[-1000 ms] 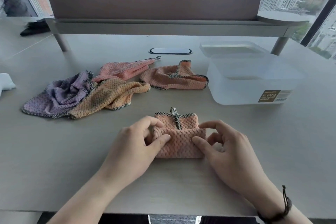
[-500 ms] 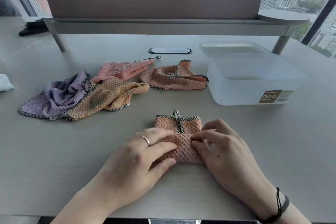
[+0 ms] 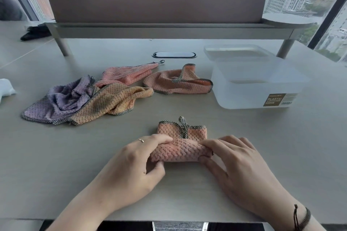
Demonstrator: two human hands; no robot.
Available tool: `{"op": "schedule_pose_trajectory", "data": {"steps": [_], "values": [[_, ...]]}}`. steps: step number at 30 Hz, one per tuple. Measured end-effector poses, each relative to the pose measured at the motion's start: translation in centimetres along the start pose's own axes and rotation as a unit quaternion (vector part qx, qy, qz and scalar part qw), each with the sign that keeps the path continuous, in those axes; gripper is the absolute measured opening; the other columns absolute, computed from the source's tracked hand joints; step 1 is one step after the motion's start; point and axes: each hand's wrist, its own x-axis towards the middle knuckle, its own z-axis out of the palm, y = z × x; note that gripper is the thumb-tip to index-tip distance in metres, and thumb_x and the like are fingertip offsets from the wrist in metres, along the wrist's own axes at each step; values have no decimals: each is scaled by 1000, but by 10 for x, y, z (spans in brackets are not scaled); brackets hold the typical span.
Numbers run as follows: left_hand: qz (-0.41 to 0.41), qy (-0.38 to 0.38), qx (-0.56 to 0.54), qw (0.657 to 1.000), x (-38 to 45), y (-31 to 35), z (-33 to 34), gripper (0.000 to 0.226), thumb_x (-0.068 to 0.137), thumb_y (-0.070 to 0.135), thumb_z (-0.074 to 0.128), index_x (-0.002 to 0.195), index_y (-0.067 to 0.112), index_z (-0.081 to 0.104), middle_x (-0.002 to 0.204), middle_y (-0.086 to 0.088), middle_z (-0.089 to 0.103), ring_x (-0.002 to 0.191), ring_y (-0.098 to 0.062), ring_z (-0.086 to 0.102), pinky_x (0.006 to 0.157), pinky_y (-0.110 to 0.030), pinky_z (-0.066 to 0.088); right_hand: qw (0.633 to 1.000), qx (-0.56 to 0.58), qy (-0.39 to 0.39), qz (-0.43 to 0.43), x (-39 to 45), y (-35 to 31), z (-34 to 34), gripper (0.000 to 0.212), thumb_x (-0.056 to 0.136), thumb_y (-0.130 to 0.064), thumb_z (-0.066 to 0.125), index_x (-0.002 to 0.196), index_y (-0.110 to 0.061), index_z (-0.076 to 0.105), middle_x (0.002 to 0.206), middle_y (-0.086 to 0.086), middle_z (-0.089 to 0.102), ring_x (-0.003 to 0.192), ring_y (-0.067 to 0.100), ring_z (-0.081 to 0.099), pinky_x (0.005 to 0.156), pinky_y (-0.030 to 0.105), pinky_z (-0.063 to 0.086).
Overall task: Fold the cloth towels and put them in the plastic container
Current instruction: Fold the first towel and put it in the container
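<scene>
A small pink waffle towel [image 3: 181,146] with a checked hem and loop lies folded on the table in front of me. My left hand [image 3: 131,169] pinches its left end and my right hand [image 3: 236,165] pinches its right end, lifting the near fold. The frosted plastic container [image 3: 251,88] stands open at the right, apart from my hands. Unfolded towels lie behind: a purple one [image 3: 60,101], an orange one [image 3: 110,101], a pink one [image 3: 127,76] and a peach one [image 3: 178,82].
The container's lid [image 3: 236,52] lies flat behind it. A raised shelf [image 3: 169,29] on legs spans the back of the table. An oval cable port [image 3: 173,54] sits mid-table. A white object [image 3: 5,88] lies at the left edge.
Both hands went from pressing flat on the folded towel to gripping its two ends. The near edge now rises from the table as a roll.
</scene>
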Motion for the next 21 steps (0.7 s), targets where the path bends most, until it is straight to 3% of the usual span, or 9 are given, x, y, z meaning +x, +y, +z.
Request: {"op": "schedule_pose_trajectory", "data": {"steps": [3,6,11,13,18,21], "values": [[-19,57,-25,998,6,0,1,38,86,19,72,119,33,60,95,17,72,59,10,56,56,-4,37,999,28,26,14,4,-3,-2,37,97,-59,37,118,-35,56,81,-17,66,83,5,58,74,29,41],[-68,95,-39,992,17,-1,3,27,88,29,69,114,33,60,72,10,69,37,-9,46,42,-12,32,994,98,12,53,11,-11,-6,47,85,-73,40,119,-42,51,80,-25,60,80,-3,53,73,17,40],[-157,102,-11,982,36,-4,5,24,85,49,65,105,39,57,62,3,63,56,-11,59,60,-36,50,961,197,53,185,36,-11,1,23,84,-53,63,85,-30,65,60,-13,61,58,3,56,52,17,38],[-180,91,15,979,42,-6,5,27,84,56,63,104,40,54,62,5,61,61,-11,59,59,-37,51,957,188,35,219,45,-10,4,27,84,-53,66,79,-27,67,60,-10,62,58,4,56,52,20,37],[-210,93,112,967,47,-7,8,42,80,70,57,106,37,51,75,6,63,78,-20,63,61,-34,47,964,107,-35,239,52,-9,9,32,80,-60,65,100,-36,59,73,-11,64,79,13,62,67,31,51],[-184,124,183,958,43,-1,7,48,78,75,53,102,34,47,72,4,61,72,-24,64,55,-32,38,967,74,-48,240,52,-9,10,29,80,-62,60,99,-40,58,75,-11,64,84,13,62,67,30,50]]}}
